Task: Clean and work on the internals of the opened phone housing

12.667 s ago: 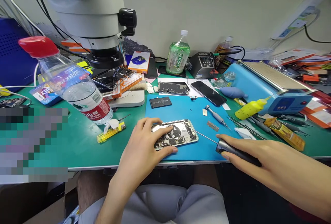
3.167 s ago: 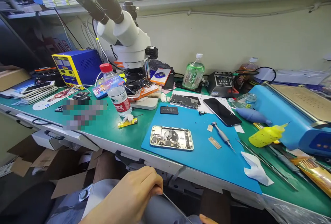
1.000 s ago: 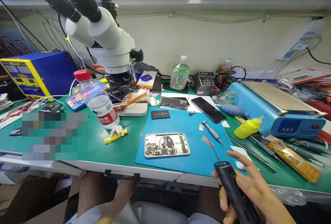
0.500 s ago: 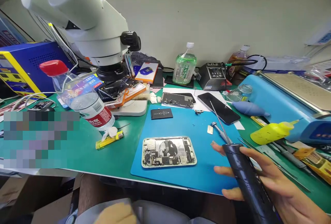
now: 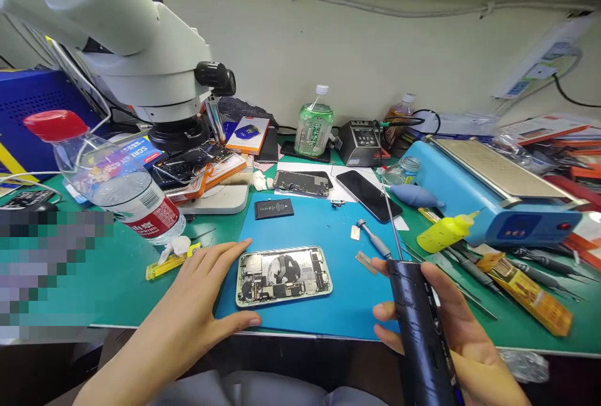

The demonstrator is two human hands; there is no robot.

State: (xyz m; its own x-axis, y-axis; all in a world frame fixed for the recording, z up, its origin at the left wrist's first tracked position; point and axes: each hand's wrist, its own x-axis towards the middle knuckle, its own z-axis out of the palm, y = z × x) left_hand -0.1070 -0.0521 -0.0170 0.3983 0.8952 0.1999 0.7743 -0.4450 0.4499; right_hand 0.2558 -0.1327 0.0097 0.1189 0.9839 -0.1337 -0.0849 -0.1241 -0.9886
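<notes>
An opened phone (image 5: 284, 276), its white frame showing the circuit board and parts inside, lies on a blue mat (image 5: 347, 306). My left hand (image 5: 206, 293) is open around the phone's left end, fingertips near the upper corner and thumb below the lower one; I cannot tell whether it touches the frame. In my right hand (image 5: 455, 324) is a thick black electric screwdriver (image 5: 417, 324) with a long thin shaft pointing up and away. A loose phone battery (image 5: 274, 208) lies behind the opened phone. Near the shaft are a small grey-handled tool (image 5: 374, 240) and a metal plate (image 5: 366, 262).
A microscope (image 5: 159, 68) and a red-capped water bottle (image 5: 136, 199) stand at the left. Behind the mat are a detached screen (image 5: 302, 183) and a black phone (image 5: 369, 194). To the right are a yellow squeeze bottle (image 5: 444, 233), tweezers and a blue heating plate machine (image 5: 498, 206).
My left hand has risen from my lap to the left end of the opened phone, its fingers spread. My right hand still holds the screwdriver. The view has turned to the right.
</notes>
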